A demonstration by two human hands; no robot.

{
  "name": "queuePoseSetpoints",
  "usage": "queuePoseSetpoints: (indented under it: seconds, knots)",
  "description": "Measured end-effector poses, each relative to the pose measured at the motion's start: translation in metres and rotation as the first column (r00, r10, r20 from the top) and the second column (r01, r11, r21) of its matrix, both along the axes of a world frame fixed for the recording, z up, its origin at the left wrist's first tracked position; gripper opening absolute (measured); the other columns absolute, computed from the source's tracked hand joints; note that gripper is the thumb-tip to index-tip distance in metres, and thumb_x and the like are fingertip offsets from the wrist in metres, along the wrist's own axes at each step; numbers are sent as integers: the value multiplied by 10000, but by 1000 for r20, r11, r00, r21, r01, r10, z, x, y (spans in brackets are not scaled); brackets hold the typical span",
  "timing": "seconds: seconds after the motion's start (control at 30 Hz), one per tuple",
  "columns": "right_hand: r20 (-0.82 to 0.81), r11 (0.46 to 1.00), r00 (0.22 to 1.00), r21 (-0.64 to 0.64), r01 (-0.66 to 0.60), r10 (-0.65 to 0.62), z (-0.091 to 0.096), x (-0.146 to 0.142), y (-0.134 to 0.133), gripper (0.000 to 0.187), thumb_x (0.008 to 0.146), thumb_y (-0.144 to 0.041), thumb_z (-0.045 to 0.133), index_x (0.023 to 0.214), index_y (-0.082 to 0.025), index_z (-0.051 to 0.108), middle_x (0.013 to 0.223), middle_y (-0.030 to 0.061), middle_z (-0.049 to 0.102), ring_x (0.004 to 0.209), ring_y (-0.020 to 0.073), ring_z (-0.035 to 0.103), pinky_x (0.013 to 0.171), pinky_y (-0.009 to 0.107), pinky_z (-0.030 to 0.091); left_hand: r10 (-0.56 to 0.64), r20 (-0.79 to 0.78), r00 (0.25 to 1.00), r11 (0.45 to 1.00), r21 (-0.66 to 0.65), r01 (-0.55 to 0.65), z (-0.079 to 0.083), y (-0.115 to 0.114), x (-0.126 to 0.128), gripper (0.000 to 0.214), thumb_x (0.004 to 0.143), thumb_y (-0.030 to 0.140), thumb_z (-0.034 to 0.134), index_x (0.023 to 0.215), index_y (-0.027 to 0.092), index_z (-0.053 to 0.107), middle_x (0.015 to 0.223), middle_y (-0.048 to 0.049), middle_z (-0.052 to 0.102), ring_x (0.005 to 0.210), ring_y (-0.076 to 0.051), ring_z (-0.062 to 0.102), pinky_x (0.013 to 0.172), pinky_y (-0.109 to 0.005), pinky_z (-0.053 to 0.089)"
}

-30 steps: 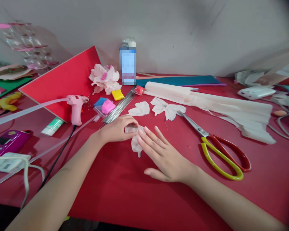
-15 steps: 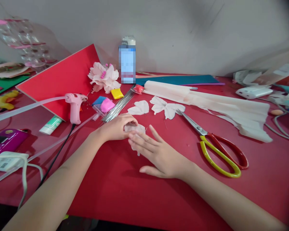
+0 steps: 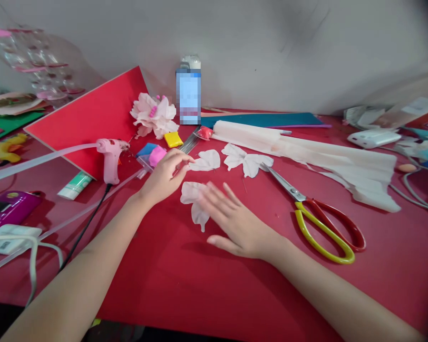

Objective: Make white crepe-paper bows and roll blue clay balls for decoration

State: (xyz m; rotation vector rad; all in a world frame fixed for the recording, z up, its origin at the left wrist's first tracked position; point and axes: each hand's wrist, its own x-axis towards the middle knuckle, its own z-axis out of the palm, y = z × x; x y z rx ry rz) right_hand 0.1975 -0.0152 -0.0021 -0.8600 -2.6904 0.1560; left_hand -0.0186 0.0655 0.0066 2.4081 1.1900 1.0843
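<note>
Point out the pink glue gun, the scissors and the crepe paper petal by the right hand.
pink hot glue gun point(image 3: 110, 161), head view, on the grip
scissors point(image 3: 283, 184), head view, on the steel blades
crepe paper petal point(image 3: 189, 193), head view, on the upper lobe

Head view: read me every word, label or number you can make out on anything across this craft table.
No text can be quoted.
Tall bottle: label pixelated, unreadable.
White and green squeeze tube: print too small to read.
White block at the left edge: small print, unreadable.
</note>
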Motion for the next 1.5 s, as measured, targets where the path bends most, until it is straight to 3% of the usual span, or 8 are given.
queuePoseSetpoints:
  seconds: [0.2, 0.33, 0.6, 0.7, 0.83, 1.07, 1.3, 1.5]
  knots:
    - [0, 998, 999, -36, -42, 42, 0, -7, 6, 688, 932, -508, 335, 1455, -79, 207, 1523, 138, 198, 1425, 239, 50, 1154, 484, 38, 262, 66, 963, 954, 131, -268, -3, 4, -4, 226, 798, 39, 417, 833, 179, 591, 769, -12, 534, 607, -113, 489, 603, -239, 429]
    - [43, 989, 993, -96, -109, 113, 0, -11, 8, 677, 931, -512, 343, 1460, -111, 204, 1522, 115, 211, 1423, 230, 95, 1155, 481, 20, 295, 61, 953, 951, 74, -300, -3, 3, -6, 197, 724, 19, 424, 699, 186, 523, 553, 38, 478, 498, -101, 466, 526, -220, 389]
    - [15, 983, 986, -71, -167, 168, 2, -9, -3, 666, 931, -501, 333, 1456, -106, 220, 1513, 105, 243, 1418, 220, 130, 1162, 444, 28, 317, 45, 947, 944, 84, -320, 1, 0, -8, 179, 709, 42, 432, 628, 184, 504, 522, 46, 518, 447, -80, 445, 497, -212, 359]
    - [-167, 997, 985, 50, 56, -47, -3, -5, 7, 570, 931, -369, 350, 1423, -85, 301, 1491, 120, 304, 1422, 216, 107, 1161, 463, 66, 256, 5, 967, 964, 69, -255, 0, 1, -7, 152, 731, 76, 448, 665, 182, 534, 471, 58, 431, 423, -82, 403, 479, -216, 335]
    - [-213, 897, 882, 46, 440, -422, -11, -3, 44, 549, 903, -224, 335, 1431, -90, 280, 1485, 135, 312, 1411, 239, 159, 1135, 508, 177, 146, -141, 979, 989, -19, -150, 1, 0, -5, 96, 765, 172, 487, 776, 180, 582, 483, 54, 414, 434, -98, 393, 472, -227, 329]
    - [14, 937, 937, -8, 349, -349, -10, -1, 64, 454, 911, -233, 308, 1313, -111, 480, 1365, 118, 502, 1313, 264, 395, 1134, 575, 39, 136, -261, 956, 989, -15, -145, 4, -1, -7, 135, 807, 259, 490, 844, 179, 592, 679, -15, 608, 605, -145, 558, 572, -254, 434]
    - [-126, 900, 905, 115, 420, -407, -10, 9, 58, 428, 810, -154, 408, 1217, -126, 537, 1194, 132, 593, 1162, 267, 505, 1133, 535, 178, 85, -353, 932, 994, -33, -103, -2, 3, -10, 215, 851, 281, 461, 961, 168, 608, 990, -88, 660, 873, -222, 615, 764, -346, 487]
    - [-270, 808, 832, 226, 544, -485, -17, 7, 71, 305, 811, -144, 421, 1050, -177, 607, 1148, 119, 574, 1145, 279, 489, 1119, 570, 186, 252, -410, 877, 959, -17, -284, -7, 6, -4, 300, 884, 307, 430, 1062, 149, 611, 1015, -129, 616, 901, -260, 601, 740, -364, 489]
